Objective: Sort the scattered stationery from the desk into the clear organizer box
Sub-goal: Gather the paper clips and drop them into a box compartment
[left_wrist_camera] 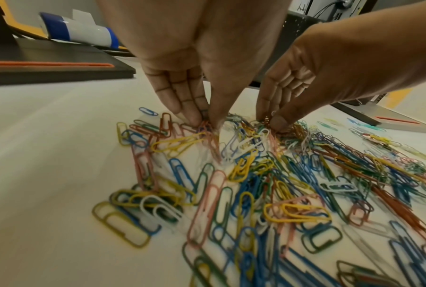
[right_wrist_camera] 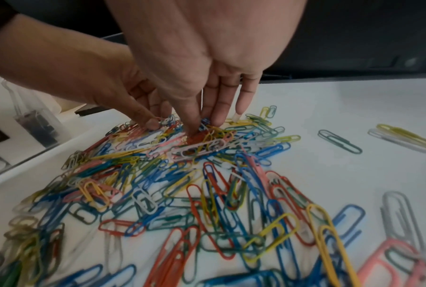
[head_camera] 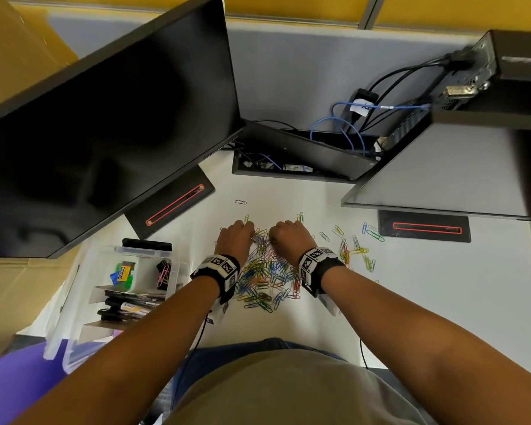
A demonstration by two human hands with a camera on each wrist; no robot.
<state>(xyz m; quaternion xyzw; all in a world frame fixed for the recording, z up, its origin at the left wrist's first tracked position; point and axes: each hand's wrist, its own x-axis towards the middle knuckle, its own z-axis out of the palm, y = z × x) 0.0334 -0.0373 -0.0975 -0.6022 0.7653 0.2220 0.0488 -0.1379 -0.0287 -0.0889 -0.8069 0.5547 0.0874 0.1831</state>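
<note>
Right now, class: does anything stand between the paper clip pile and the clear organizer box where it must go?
Only the person's own left forearm crosses that path. The paper clip pile lies on bare desk right of the clear organizer box; no other object stands between.

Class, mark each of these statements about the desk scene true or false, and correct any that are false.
1. Both hands, the left hand and the right hand, have their fingertips in the heap of coloured wire paper clips. True.
2. The clear plastic organizer box stands to the person's right. False: it stands to the left of the heap.
3. The black monitor screen is lit. False: it is dark.
4. Some paper clips lie apart from the heap, such as a green one. True.
5. The organizer box holds nothing. False: pink clips and black markers lie in it.
</note>
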